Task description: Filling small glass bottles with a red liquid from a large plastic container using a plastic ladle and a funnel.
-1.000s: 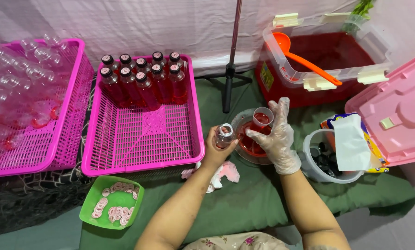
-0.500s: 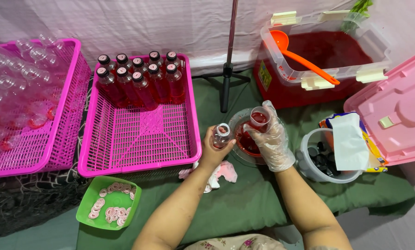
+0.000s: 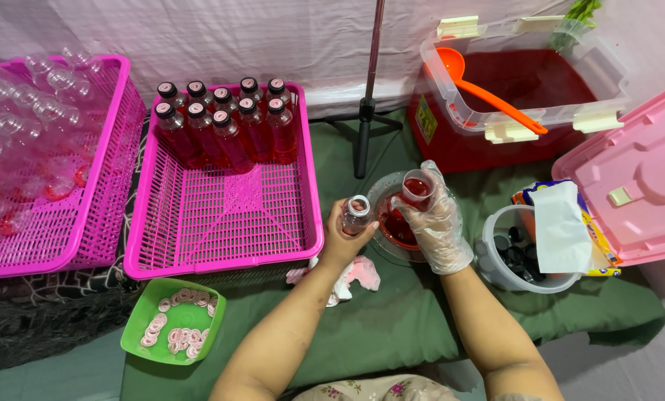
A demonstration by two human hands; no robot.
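Left hand (image 3: pixel 345 241) gripping clear bottle (image 3: pixel 356 214), gloved right hand (image 3: pixel 438 219) — red cup (image 3: pixel 418 186)

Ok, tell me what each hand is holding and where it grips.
The left hand grips a small clear bottle around its body. The gloved right hand holds a small cup of red liquid by its side, near the rim.

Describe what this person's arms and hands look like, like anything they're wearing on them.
The right hand wears a thin, clear, crinkled disposable glove reaching the wrist. The left hand is bare, with no glove. Both forearms are bare, with no sleeves showing. No rings, watch or bracelets can be seen.
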